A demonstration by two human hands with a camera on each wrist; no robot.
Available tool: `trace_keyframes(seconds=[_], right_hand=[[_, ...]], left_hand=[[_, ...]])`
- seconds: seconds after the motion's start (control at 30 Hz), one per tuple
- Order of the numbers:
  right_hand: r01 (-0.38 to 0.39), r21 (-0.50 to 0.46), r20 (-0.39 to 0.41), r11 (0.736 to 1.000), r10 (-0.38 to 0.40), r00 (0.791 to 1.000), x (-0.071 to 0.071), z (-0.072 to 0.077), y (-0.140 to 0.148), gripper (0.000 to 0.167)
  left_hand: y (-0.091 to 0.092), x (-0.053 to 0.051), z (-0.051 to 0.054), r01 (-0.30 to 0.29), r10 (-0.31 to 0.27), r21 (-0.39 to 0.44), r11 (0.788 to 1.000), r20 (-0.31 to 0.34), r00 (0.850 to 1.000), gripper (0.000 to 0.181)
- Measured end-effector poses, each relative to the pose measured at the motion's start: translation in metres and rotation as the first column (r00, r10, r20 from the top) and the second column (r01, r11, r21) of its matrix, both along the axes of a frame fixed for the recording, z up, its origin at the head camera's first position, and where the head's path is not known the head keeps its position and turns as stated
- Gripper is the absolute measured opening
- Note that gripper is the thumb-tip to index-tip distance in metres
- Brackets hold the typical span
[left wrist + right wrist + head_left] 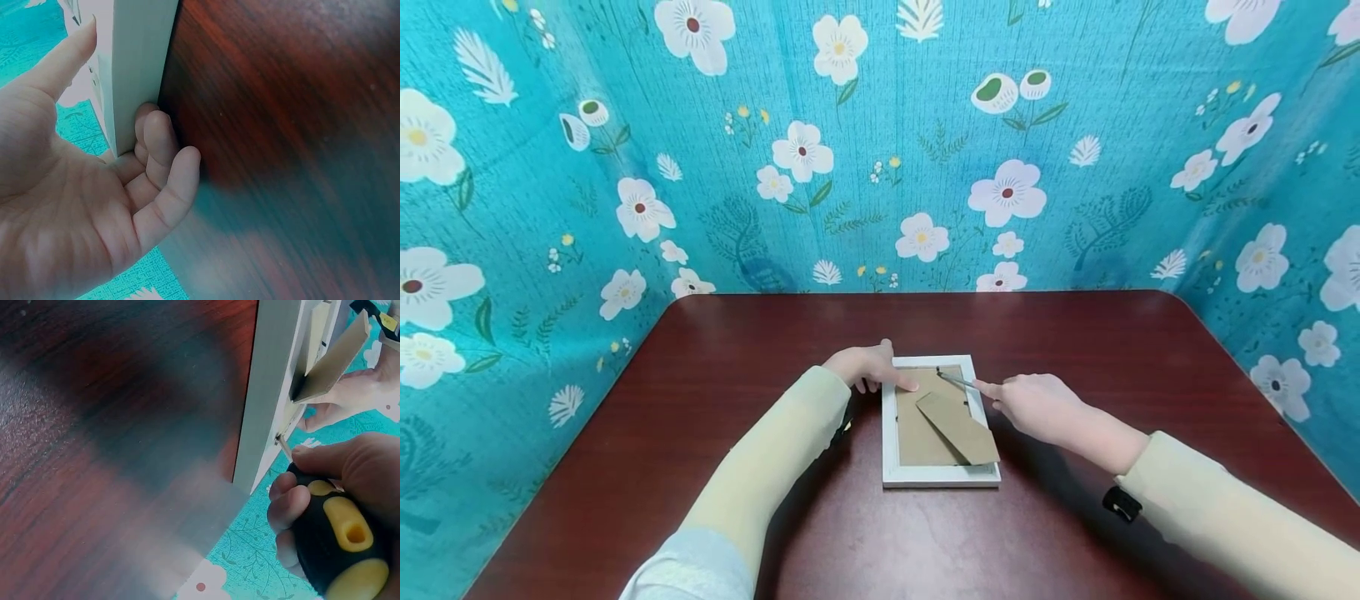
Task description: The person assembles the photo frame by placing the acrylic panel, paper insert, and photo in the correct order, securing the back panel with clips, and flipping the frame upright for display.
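A white picture frame [891,446] lies face down on the table, its brown backing board [917,437] uppermost. From the backing a cardboard stand flap [962,427] sticks up at a slant. My left hand [868,367] holds the frame's upper left corner, thumb over the backing and fingers [165,140] curled against the outer side. In my right hand [1037,404] is a screwdriver [340,534] with a stubby black and yellow handle. Its shaft [957,380] reaches over the right rim, with the tip at a small dark tab [937,369] near the frame's top edge.
The dark red wooden table [737,350] has rounded far corners. Behind and beside it hangs a blue floral cloth [865,192]. Other small dark tabs sit along the inner edge of the frame. A black band [1122,504] is at the right sleeve.
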State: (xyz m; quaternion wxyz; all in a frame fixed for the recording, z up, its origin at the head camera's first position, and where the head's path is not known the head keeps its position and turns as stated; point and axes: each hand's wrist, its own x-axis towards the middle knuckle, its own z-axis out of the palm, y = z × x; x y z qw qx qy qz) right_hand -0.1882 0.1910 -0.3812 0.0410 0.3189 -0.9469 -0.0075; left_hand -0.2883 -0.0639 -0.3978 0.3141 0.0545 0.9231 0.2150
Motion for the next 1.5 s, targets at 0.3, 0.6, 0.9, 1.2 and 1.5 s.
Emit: trace_keyframes(seconds=[0.3, 0.6, 0.9, 1.2, 1.5], right_hand=[[0.038, -0.088, 0.052, 0.995, -0.033, 0.998, 0.004, -0.006, 0.009, 0.048], [0.026, -0.161, 0.056, 0.987, -0.017, 0.998, 0.007, -0.001, 0.019, 0.046], [-0.104, -0.187, -0.001, 0.977, 0.106, 0.994, 0.014, 0.009, 0.021, 0.055], [-0.27, -0.086, -0.038, 0.959, 0.268, 0.963, 0.027, 0.018, -0.004, 0.048], [-0.29, -0.046, -0.038, 0.956, 0.288, 0.957, 0.029, 0.019, -0.016, 0.041]], left_hand=[[-0.002, 0.002, -0.005, 0.038, -0.038, 0.006, 0.999, -0.019, 0.999, 0.098], [-0.004, 0.009, 0.008, 0.044, -0.043, 0.024, 0.999, -0.036, 0.998, 0.087], [-0.006, 0.009, 0.004, 0.047, -0.045, 0.043, 0.998, -0.056, 0.997, 0.083], [0.001, 0.01, 0.004, 0.047, -0.05, -0.042, 0.998, -0.082, 0.995, 0.101], [-0.002, 0.01, -0.007, 0.134, -0.156, -0.114, 0.984, -0.211, 0.965, 0.101]])
